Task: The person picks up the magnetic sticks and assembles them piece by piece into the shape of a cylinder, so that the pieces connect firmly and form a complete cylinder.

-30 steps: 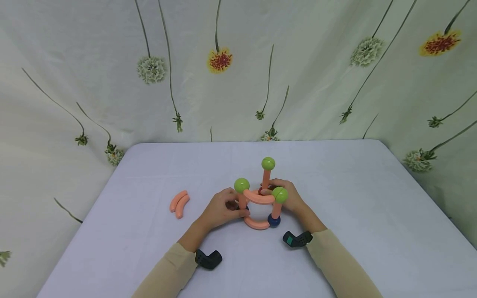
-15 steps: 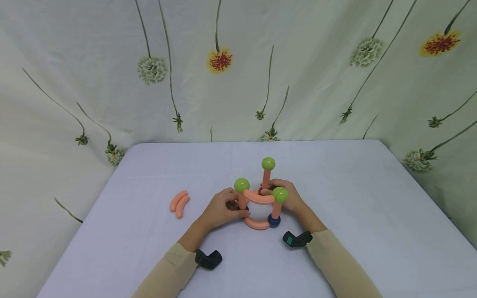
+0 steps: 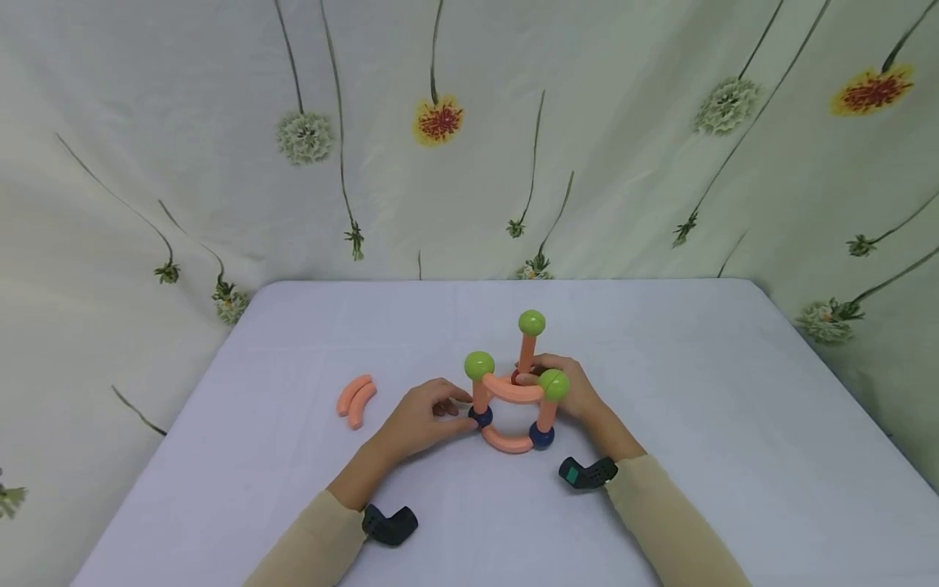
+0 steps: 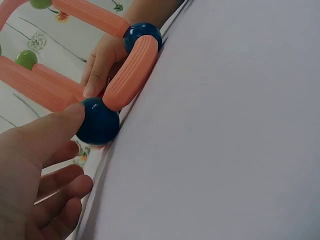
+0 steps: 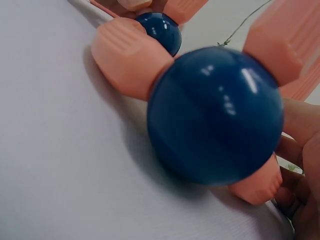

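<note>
A framework of orange rods and coloured balls stands on the table in the head view. Two dark blue balls, left [image 3: 480,417] and right [image 3: 542,435], form its front base, joined by a curved rod [image 3: 506,442]. Green balls [image 3: 479,365] top the upright rods, and another curved rod [image 3: 515,392] spans the front pair. My left hand [image 3: 421,417] is beside the left blue ball; in the left wrist view its thumb [image 4: 55,127] touches or nearly touches that ball, other fingers loosely bent. At the back my right hand [image 3: 572,390] holds the partly hidden red ball [image 3: 516,378].
Two loose curved orange rods [image 3: 355,400] lie side by side on the white-covered table [image 3: 220,489], left of my left hand. A floral cloth [image 3: 616,163] hangs behind the table's far edge.
My left hand has loosened from the framework's left corner and drawn slightly left, uncovering the left blue ball. The right hand keeps its place. The head view has shifted slightly.
</note>
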`<state>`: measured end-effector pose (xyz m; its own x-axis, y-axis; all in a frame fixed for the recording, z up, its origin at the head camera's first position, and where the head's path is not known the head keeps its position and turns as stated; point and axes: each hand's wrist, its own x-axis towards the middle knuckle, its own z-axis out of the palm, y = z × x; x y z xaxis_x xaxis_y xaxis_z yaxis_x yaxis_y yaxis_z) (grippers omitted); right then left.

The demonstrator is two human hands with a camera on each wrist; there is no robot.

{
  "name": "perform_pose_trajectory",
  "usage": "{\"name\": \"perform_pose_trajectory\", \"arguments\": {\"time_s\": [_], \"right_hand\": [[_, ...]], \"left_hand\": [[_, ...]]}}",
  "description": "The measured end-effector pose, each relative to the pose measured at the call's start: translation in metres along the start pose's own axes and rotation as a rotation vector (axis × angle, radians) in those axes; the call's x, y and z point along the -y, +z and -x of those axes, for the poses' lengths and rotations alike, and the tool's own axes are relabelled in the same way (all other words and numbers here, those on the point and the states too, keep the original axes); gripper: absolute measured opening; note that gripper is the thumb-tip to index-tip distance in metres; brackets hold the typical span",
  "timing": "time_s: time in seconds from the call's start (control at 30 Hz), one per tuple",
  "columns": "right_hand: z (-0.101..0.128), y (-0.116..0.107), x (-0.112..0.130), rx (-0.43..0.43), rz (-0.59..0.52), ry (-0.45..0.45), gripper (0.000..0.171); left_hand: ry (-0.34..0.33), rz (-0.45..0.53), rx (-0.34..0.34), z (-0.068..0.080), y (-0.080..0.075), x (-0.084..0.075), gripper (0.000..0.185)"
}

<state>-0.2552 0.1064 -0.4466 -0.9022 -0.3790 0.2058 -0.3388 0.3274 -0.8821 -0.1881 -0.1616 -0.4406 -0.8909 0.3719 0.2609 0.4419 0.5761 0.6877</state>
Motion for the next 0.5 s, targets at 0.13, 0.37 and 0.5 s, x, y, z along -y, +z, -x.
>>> {"name": "perform_pose_trajectory", "arguments": {"time_s": [0.13, 0.37, 0.5], "right_hand": [[0.001, -0.002, -0.002, -0.01, -0.009, -0.016, 0.03], [0.001, -0.002, -0.005, -0.021, 0.007, -0.068, 0.032], [0.001, -0.001, -0.005, -0.008, -0.012, -0.032, 0.03]], "left_hand": [[-0.05, -0.064, -0.07, 0.014, -0.017, 0.001, 0.016], [-0.171, -0.316, -0.293, 0.038, -0.051, 0.014, 0.01], [-0.254, -0.391, -0.366, 0.046, -0.067, 0.02, 0.012]]}}
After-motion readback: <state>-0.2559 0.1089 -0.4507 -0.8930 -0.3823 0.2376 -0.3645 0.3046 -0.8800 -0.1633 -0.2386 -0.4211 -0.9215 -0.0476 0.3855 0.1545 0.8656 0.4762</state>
